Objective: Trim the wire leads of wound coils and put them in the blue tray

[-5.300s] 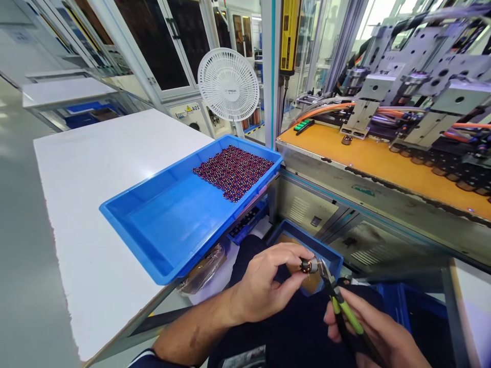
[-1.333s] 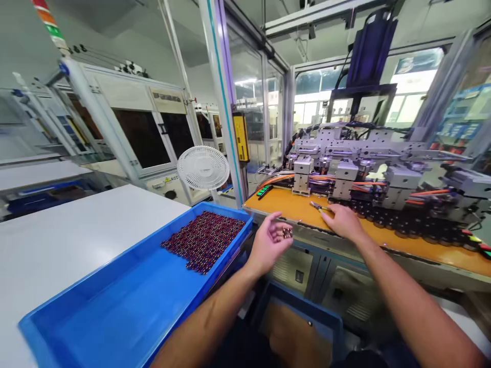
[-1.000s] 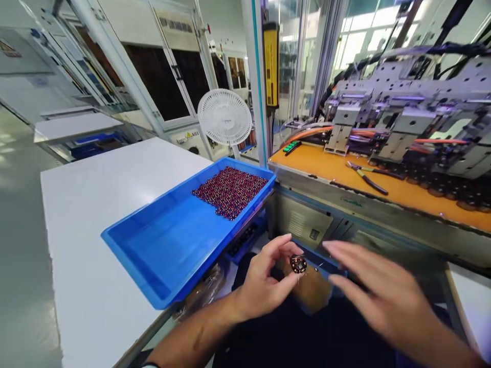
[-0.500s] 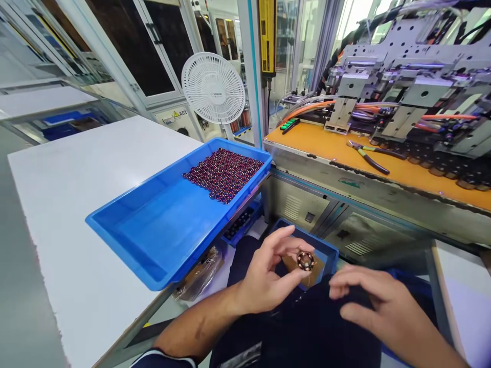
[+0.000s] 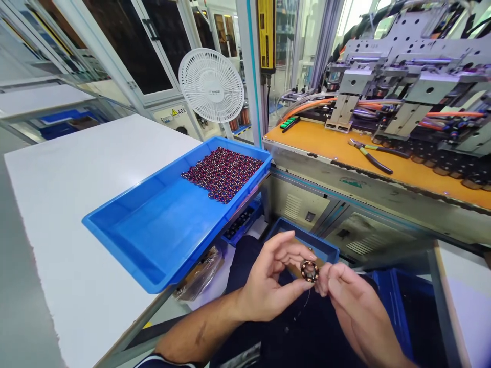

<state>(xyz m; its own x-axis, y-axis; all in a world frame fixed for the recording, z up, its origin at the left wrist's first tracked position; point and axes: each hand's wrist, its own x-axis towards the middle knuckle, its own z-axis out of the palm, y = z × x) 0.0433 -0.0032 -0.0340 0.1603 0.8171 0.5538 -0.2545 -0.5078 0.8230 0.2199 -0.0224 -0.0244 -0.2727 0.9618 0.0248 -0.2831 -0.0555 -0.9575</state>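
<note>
My left hand (image 5: 270, 278) pinches a small wound motor stator (image 5: 310, 271), a dark ring with copper spots around an open centre, between thumb and fingertips above my lap. A thin wire (image 5: 307, 301) dangles below it. Close against the ring's right side, my right hand (image 5: 351, 296) has its thumb and fingers pressed together; what they grip, if anything, is too small to make out. Up to the left, a long blue tray (image 5: 153, 225) holds a dense layer of small dark red and copper-spotted parts (image 5: 226, 171) at its far end.
The tray rests on a white table (image 5: 76, 179). Below my hands is a blue bin (image 5: 326, 248). On the machine's orange bench (image 5: 318, 138) lie pliers (image 5: 370, 156), with metal fixtures (image 5: 353, 92) above. A white fan (image 5: 210, 84) stands behind the tray.
My right hand has moved left to the stator, and its fingers have closed beside it. My left hand has shifted slightly right and down, still holding the ring.
</note>
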